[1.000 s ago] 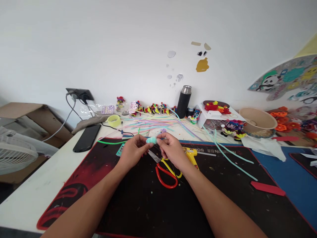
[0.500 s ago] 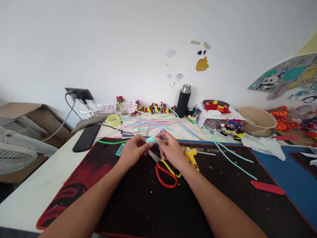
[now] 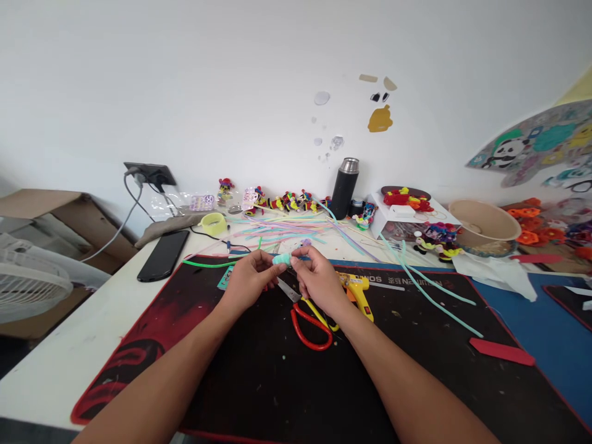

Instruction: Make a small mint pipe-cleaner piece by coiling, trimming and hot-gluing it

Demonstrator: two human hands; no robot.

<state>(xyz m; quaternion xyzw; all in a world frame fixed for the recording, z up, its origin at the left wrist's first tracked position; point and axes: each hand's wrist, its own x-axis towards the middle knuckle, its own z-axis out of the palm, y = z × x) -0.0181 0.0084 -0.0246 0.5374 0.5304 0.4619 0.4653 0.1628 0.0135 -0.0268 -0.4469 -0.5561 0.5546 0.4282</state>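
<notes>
A small mint-green coil of pipe cleaner (image 3: 282, 259) is pinched between my two hands above the mat. My left hand (image 3: 248, 277) grips its left end with thumb and forefinger. At its right end, the fingertips of my right hand (image 3: 319, 279) close on it. Scissors (image 3: 311, 327) with red and yellow handles lie on the mat just below, their blades partly under my hands. Behind my right wrist is a yellow hot glue gun (image 3: 361, 296), partly hidden. A small teal card or packet (image 3: 226, 279) lies beside my left hand.
Loose pastel pipe cleaners (image 3: 287, 228) spread along the back of the desk. Mint pipe cleaners (image 3: 439, 308) and a red strip (image 3: 502, 351) lie rightward on the dark mat (image 3: 259, 388). A black phone (image 3: 163, 256) lies left; a thermos (image 3: 345, 188) stands behind.
The camera view has shifted very slightly. Both hands keep their pinch on the mint coil, with barely any finger movement.
</notes>
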